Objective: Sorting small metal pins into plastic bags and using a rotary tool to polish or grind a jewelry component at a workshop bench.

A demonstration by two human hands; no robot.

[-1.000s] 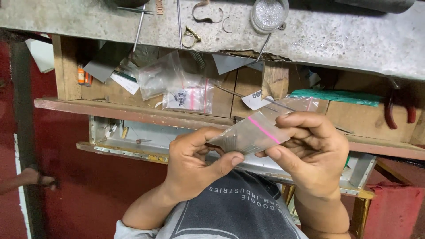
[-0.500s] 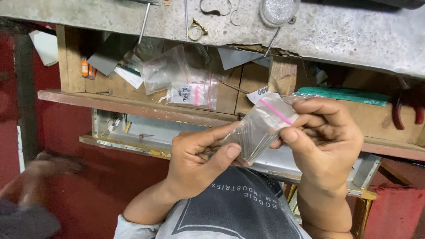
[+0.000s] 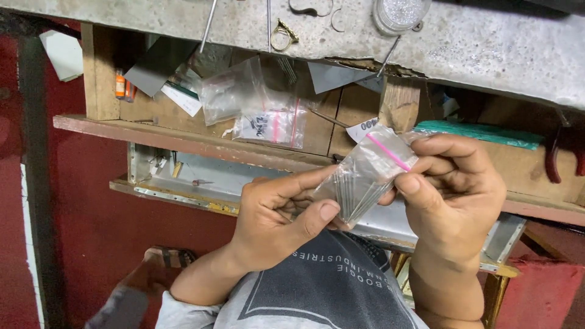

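Both hands hold one small clear zip bag (image 3: 365, 173) with a pink seal strip, filled with thin metal pins. My left hand (image 3: 277, 219) pinches its lower end between thumb and forefinger. My right hand (image 3: 451, 192) grips the upper, sealed end with thumb and fingers. The bag is tilted, seal end up and to the right, above my lap and in front of a pulled-out metal drawer (image 3: 183, 176).
A wooden shelf (image 3: 183, 137) holds several more clear bags (image 3: 250, 100) and paper scraps. On the grey bench top (image 3: 487, 55) lie a gold ring (image 3: 281, 35), a glass jar (image 3: 399, 12) and thin metal tools. Red-handled pliers (image 3: 563, 155) hang at right. A foot (image 3: 161, 268) shows below.
The bag has shifted slightly up and right between my hands, with my right thumb now lower on it. The view moved a little; the foot at lower left shifted.
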